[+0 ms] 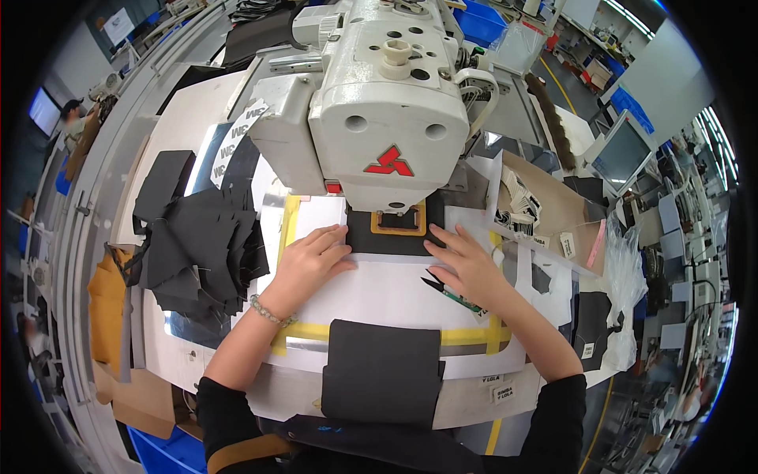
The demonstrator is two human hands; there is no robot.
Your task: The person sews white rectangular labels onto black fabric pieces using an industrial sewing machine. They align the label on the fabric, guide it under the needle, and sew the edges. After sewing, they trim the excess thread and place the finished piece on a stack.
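Beneath the white sewing machine head (pixel 387 118) lies a dark fabric piece (pixel 359 237) with a tan rectangular frame (pixel 399 231) under the needle area. My left hand (pixel 308 268) rests with outstretched fingers at its left edge. My right hand (pixel 466 268) has spread fingertips on its right side. Black-bladed snips with green handles (pixel 454 296) lie beneath my right hand; whether it touches them is hidden. Both hands are over a white board (pixel 371 292) bordered with yellow tape. A folded dark piece (pixel 381 371) lies nearer me, at the board's front edge.
Dark cut pieces (pixel 197 245) are piled at left beside mustard fabric (pixel 106 308). At right are a cardboard tray (pixel 584 237) of labels, clear plastic (pixel 624 300) and a monitor (pixel 620 150). A co-worker (pixel 75 122) is at far left. A blue bin (pixel 158 450) sits below.
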